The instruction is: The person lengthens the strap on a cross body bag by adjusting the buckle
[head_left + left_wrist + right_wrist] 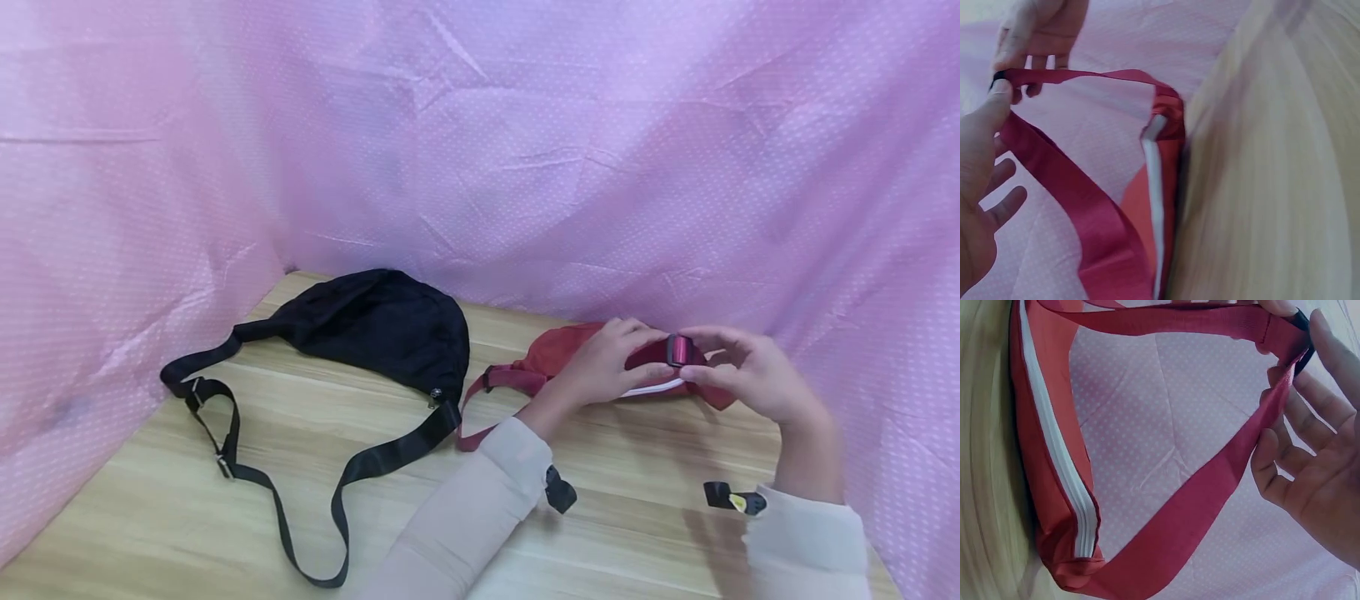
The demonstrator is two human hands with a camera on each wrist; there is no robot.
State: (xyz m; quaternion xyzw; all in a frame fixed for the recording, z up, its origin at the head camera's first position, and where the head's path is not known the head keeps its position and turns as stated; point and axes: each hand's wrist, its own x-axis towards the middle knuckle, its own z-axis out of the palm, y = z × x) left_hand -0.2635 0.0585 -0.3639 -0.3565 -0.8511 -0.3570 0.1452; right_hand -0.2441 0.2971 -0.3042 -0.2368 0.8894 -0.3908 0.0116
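Observation:
A red waist bag [562, 346] rests at the right of the table, its white zipper [1054, 450] facing up toward the wrist cameras. Its red strap [1204, 500] is lifted in a loop above the bag. At the top of the loop sits a black slide buckle [680, 351] with red webbing threaded through it. My left hand [607, 362] pinches the buckle's left side between thumb and fingers. From the other side my right hand [757, 375] pinches the buckle's edge, other fingers loosely bent behind the strap.
A black waist bag [382, 333] lies left on the wooden table [615, 533], its black strap [341, 500] looped toward the front. Pink dotted cloth [480, 167] hangs behind and at both sides. A second black slider [487, 379] sits on the red strap.

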